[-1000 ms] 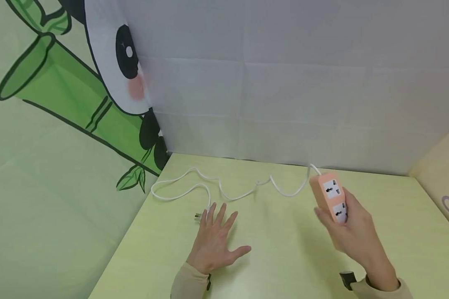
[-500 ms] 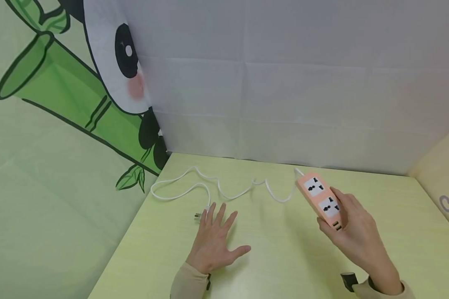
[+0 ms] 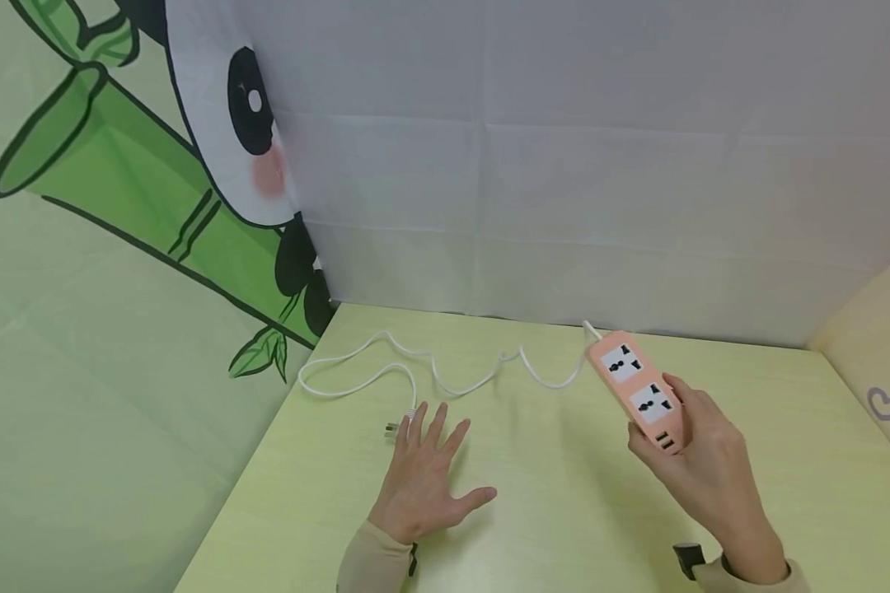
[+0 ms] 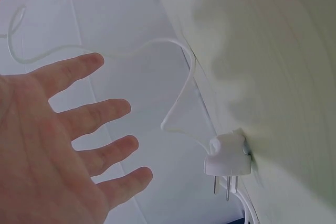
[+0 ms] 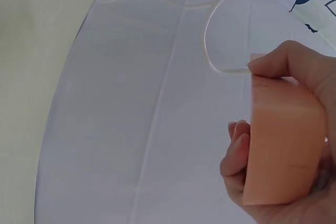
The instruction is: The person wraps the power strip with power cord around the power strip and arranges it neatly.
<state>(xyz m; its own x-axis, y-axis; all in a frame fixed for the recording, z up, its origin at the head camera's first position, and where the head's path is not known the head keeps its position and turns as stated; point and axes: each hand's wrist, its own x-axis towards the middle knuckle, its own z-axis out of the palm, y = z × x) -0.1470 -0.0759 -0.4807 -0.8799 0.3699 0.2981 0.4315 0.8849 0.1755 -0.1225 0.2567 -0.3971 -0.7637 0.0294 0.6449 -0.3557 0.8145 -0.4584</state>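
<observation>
My right hand (image 3: 704, 461) grips the lower end of an orange power strip (image 3: 635, 391), thumb on one side and fingers on the other. The strip is held above the table, its two white socket panels and two USB ports facing up. In the right wrist view the power strip (image 5: 286, 140) shows its plain end within the curled fingers. A white cord (image 3: 475, 387) runs from its far end leftward to a white three-pin plug (image 4: 228, 156). My left hand (image 3: 426, 486) is spread, palm down, just in front of the plug; in the left wrist view they are apart.
The pale yellow table (image 3: 549, 502) meets a plain light curtain (image 3: 564, 165) at its back edge. On the left hangs a green cloth (image 3: 104, 329) printed with a panda and bamboo. A printed panel (image 3: 875, 371) with a heart borders the right side.
My right hand has turned the power strip so its socket face points up and its far end has swung left. The cord near it shifted too. My left hand has stayed put.
</observation>
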